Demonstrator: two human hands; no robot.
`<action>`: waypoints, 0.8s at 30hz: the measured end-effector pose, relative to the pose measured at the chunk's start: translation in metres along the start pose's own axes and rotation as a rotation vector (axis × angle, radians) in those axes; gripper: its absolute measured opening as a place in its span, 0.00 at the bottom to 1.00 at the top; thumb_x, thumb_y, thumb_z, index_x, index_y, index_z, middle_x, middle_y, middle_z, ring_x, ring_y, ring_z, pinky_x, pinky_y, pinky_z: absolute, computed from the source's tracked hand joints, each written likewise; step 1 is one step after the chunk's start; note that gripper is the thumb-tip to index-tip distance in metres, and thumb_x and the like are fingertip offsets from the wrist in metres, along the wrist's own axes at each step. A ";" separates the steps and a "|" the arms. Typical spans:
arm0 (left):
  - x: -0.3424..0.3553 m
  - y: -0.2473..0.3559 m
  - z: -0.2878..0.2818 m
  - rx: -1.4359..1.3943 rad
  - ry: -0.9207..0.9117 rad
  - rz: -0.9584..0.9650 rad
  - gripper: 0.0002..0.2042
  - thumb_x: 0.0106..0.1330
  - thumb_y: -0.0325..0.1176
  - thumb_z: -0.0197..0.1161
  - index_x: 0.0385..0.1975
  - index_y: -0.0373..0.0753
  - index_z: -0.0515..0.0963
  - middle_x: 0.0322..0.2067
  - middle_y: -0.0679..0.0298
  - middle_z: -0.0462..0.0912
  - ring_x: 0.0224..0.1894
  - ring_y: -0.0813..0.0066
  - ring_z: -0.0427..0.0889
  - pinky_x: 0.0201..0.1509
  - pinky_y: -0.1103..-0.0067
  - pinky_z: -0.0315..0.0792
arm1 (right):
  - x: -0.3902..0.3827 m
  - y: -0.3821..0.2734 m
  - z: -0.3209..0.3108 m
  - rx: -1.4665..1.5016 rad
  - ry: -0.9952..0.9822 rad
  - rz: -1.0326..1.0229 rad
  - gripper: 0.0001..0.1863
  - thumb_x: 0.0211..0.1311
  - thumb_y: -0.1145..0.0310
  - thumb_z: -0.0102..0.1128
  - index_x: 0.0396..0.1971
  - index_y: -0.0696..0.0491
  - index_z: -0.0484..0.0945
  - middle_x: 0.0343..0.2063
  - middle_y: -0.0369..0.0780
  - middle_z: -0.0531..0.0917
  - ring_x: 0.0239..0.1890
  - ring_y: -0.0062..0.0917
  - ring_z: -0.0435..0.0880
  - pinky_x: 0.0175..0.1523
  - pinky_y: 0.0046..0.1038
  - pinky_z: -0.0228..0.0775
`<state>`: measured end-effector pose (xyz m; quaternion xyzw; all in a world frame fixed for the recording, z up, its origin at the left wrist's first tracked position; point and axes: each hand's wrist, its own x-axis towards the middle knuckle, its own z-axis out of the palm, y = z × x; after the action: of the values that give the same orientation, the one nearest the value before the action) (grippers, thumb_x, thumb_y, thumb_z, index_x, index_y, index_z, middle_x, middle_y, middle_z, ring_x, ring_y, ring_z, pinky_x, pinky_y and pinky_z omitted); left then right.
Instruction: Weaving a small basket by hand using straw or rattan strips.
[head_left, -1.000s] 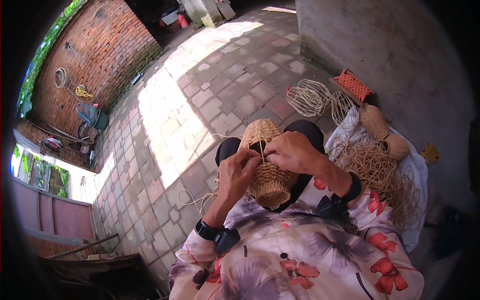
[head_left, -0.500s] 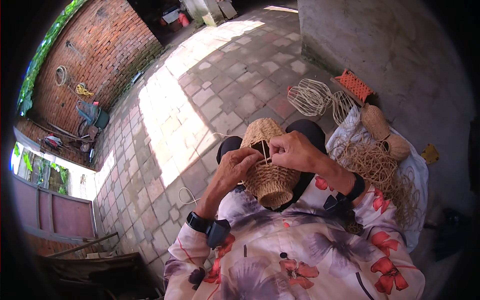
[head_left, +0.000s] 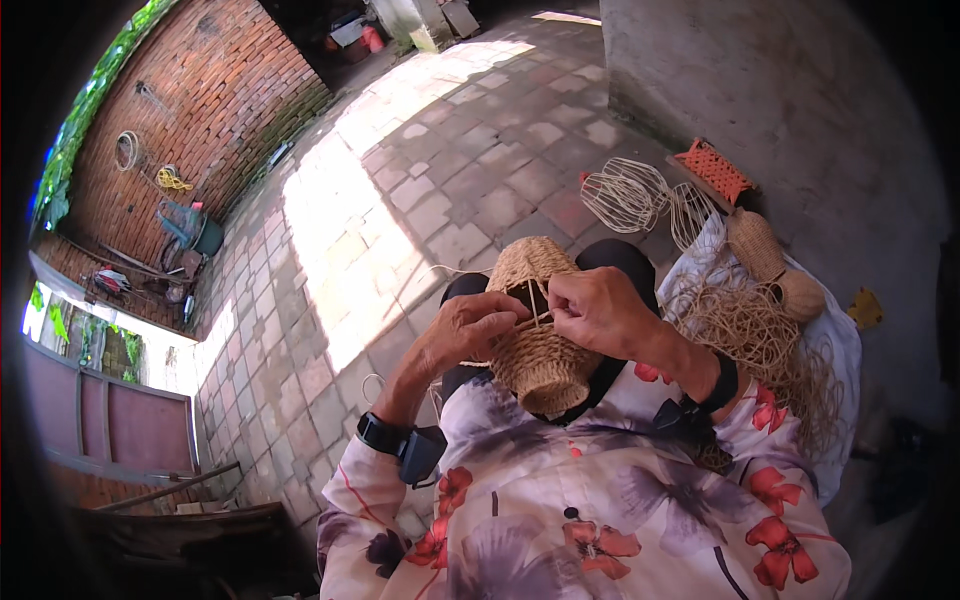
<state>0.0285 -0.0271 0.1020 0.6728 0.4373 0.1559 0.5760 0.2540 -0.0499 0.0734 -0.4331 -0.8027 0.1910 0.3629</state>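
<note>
A tan woven basket (head_left: 540,375) lies tilted in my lap, with a dark opening in its side crossed by pale strands (head_left: 536,300). My left hand (head_left: 465,325) is on the opening's left edge, thumb and fingers curled against the weave. On the other side, my right hand (head_left: 600,310) has its fingers pinched at the opening, beside the upright strands; what is between those fingertips is hidden. A thin loose cord (head_left: 450,268) trails leftward from the basket over the paving.
At my right, a white sheet (head_left: 835,395) holds tangled cord (head_left: 735,330) and woven pieces (head_left: 755,245). Beyond lie pale looped frames (head_left: 625,195) and an orange woven item (head_left: 715,170) against a plastered wall (head_left: 780,80). A brick wall (head_left: 210,90) bounds the paved floor (head_left: 450,170) at left.
My left forearm has swung a little to the left and its thumb has drawn back from the middle of the opening. My right hand has shifted slightly rightward.
</note>
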 end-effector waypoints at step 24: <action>0.018 0.012 0.015 0.238 0.171 0.025 0.10 0.57 0.33 0.54 0.30 0.35 0.81 0.19 0.65 0.77 0.24 0.81 0.75 0.31 0.79 0.71 | -0.013 0.013 -0.029 0.118 0.083 0.167 0.05 0.46 0.72 0.60 0.20 0.57 0.75 0.17 0.44 0.79 0.21 0.35 0.81 0.28 0.31 0.70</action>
<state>0.0544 -0.0221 0.1037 0.7260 0.4918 0.1671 0.4507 0.2874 -0.0538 0.0793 -0.4838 -0.7356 0.2492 0.4034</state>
